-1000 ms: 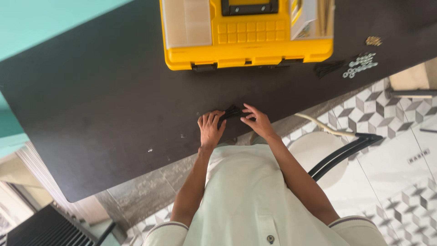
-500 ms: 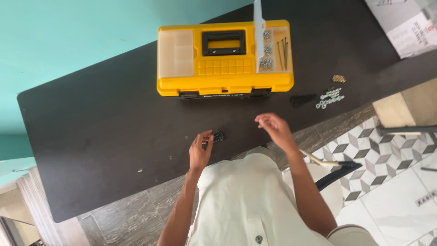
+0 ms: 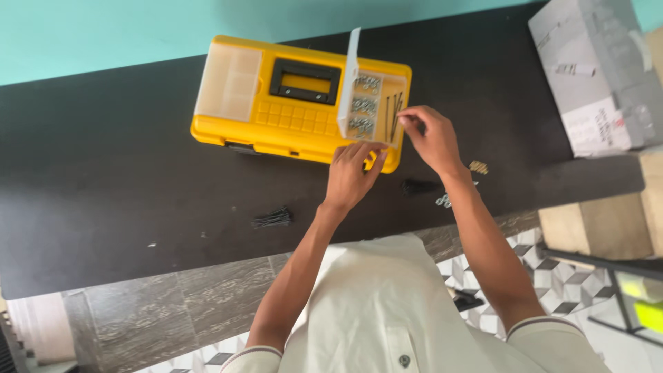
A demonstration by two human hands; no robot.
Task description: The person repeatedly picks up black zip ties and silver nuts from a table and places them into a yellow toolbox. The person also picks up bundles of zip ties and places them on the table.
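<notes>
Head view, hands (image 3: 390, 155) at yellow toolbox (image 3: 290, 110) compartment

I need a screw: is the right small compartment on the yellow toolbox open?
Open: its clear lid stands upright, the screws inside uncovered.

The toolbox (image 3: 290, 117) was of yellow plastic, smooth and a little glossy, with a black plastic handle recess in its lid. Its two small compartment lids were of clear plastic, slightly milky; the raised lid (image 3: 351, 83) looked thin and stiff. In the open compartment (image 3: 376, 107) lay small metal parts, some shiny silver, and several thin dark nails with a matt finish. The table (image 3: 103, 179) had a black matt surface, smooth, with faint pale specks. The bundle of dark screws (image 3: 273, 218) on it looked like matt black metal. The cardboard box (image 3: 594, 69) was grey and white, with a dull paper finish. The shirt (image 3: 387, 304) was of cream cloth, soft and matt.
</notes>
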